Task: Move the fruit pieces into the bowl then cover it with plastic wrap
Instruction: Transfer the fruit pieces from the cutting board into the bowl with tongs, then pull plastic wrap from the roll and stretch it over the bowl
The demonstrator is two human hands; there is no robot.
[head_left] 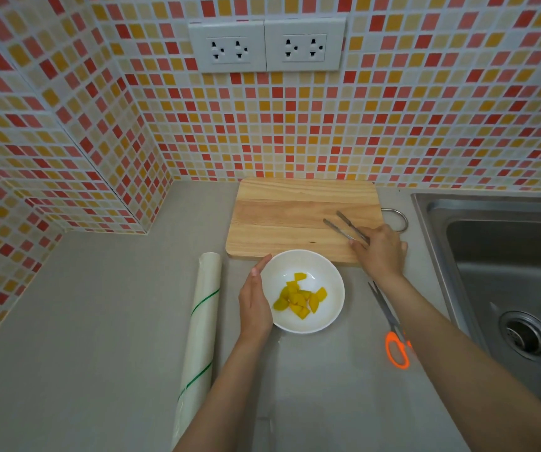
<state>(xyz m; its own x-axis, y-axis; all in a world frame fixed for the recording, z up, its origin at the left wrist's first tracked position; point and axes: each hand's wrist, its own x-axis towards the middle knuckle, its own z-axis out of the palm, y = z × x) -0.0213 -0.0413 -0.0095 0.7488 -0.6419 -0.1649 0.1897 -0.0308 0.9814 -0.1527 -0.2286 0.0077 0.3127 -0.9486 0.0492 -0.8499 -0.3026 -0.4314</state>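
Grey counter (99, 321), corner position, tiled walls at 9 and 12 o'clock. White bowl (301, 290) stands on the counter at centre, touching the near edge of the wooden cutting board (295, 216), which lies at 12 o'clock of it. Yellow fruit pieces (300, 300) are heaped inside the bowl; the board surface carries no fruit. Left hand (254, 305) rests flat against the bowl's 9 o'clock side, fingers straight, cupping rather than clamping. Right hand (381, 251) lies on the board's 4 o'clock corner, closed on metal tongs (344, 226) whose tips point toward 10 o'clock, arms slightly apart. Roll of plastic wrap (199, 337) lies at 9 o'clock of the bowl, near it, not touching. Orange-handled scissors (391, 327) lie at 3 o'clock, partly under the right forearm. Steel sink (507, 272) sits beyond them.
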